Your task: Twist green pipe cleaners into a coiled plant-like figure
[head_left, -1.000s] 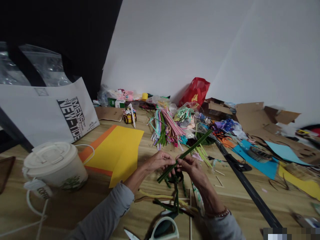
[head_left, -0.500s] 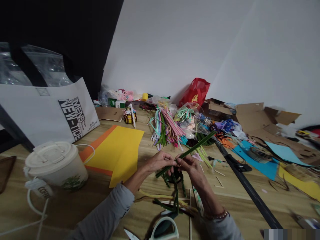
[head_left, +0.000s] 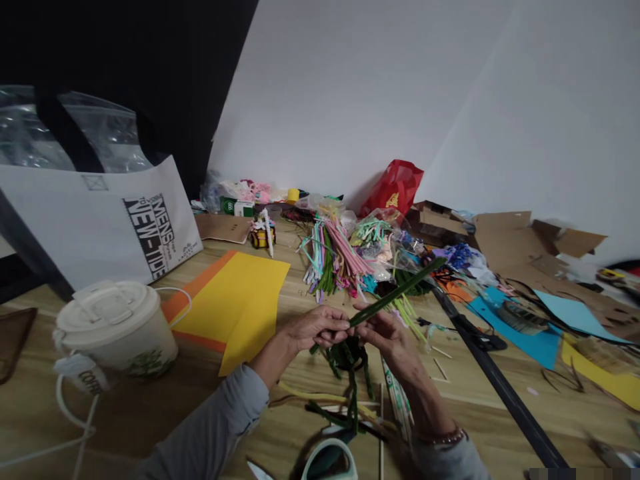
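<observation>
Several long green pipe cleaners (head_left: pixel 400 293) lie together in a bundle that slants up to the right. My left hand (head_left: pixel 317 327) pinches the lower end between thumb and fingers. Around the bundle, close by, my right hand (head_left: pixel 393 340) is loosely closed, its fingers behind and its thumb in front. Below both hands a dark green shape of bent pipe cleaners (head_left: pixel 353 390) rests on the table, partly hidden by the hands. Scissors with a pale handle (head_left: pixel 354 460) lie at the bottom edge, cut off by the frame.
Yellow paper (head_left: pixel 250 287) lies left, beside a lidded white cup (head_left: pixel 117 327) and a large white bag (head_left: pixel 100 227). Pipe cleaner bundles (head_left: pixel 335 257) are heaped at the back. A dark bar (head_left: pixel 500 383) crosses the right side, near blue sheets (head_left: pixel 530 337) and open cardboard (head_left: pixel 505 240).
The right hand's fingers have loosened and spread a little on the pipe cleaners. The bundle has shifted slightly up and right. The whole view has moved slightly.
</observation>
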A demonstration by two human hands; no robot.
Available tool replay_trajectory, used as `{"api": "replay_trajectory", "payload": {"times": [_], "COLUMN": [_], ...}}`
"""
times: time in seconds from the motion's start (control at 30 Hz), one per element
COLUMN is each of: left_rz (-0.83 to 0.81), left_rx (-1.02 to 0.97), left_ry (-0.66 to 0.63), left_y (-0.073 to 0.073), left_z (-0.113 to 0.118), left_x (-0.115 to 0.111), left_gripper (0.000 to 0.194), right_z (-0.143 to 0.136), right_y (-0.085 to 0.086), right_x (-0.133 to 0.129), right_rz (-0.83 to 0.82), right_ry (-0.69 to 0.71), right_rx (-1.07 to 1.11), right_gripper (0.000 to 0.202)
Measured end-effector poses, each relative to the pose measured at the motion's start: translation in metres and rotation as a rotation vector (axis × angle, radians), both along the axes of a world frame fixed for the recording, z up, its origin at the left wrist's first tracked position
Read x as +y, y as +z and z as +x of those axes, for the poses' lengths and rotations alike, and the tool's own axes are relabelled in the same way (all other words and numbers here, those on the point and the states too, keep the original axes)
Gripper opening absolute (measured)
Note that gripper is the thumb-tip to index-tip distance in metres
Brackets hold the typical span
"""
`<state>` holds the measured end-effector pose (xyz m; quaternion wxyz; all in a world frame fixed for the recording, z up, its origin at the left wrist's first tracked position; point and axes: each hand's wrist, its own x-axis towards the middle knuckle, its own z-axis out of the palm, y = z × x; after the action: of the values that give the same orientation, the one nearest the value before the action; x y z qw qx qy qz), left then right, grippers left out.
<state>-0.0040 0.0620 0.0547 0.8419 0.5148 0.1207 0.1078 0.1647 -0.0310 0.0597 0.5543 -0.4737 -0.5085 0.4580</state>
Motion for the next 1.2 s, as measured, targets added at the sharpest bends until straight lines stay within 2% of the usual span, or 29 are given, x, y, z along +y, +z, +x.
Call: {"api": "replay_trajectory", "payload": {"times": [0.17, 0.37, 0.57, 0.77, 1.0, 1.2], "left_rz": [0.028, 0.074, 0.091, 0.085, 0.191, 0.161], "left_rx": [0.003, 0.044, 0.047, 0.019, -0.016, 0.011], "left_ry": [-0.058, -0.069, -0.055, 0.005, 0.149, 0.155], "left_y": [-0.001, -0.002, 0.0, 0.002, 0.005, 0.006], "left_z": [-0.002, -0.002, -0.001, 0.0, 0.001, 0.002], "left_x": [0.0, -0.001, -0.003, -0.004, -0.006, -0.007], "left_gripper": [0.034, 0.036, 0.035, 0.037, 0.037, 0.033], "right_z": [0.001, 0.001, 0.002, -0.003, -0.002, 0.007], "right_y": [0.009, 0.014, 0.02, 0.025, 0.025, 0.026], "right_x": [-0.006, -0.008, -0.012, -0.015, -0.014, -0.014], "right_rz": [0.001, 0.064, 0.17, 0.253, 0.317, 0.312], "right_ry": [0.055, 0.068, 0.019, -0.019, -0.067, -0.063], "right_rx": [-0.067, -0.164, -0.412, -0.573, -0.617, -0.643], "right_gripper": [0.025, 0.018, 0.015, 0.015, 0.011, 0.009]}}
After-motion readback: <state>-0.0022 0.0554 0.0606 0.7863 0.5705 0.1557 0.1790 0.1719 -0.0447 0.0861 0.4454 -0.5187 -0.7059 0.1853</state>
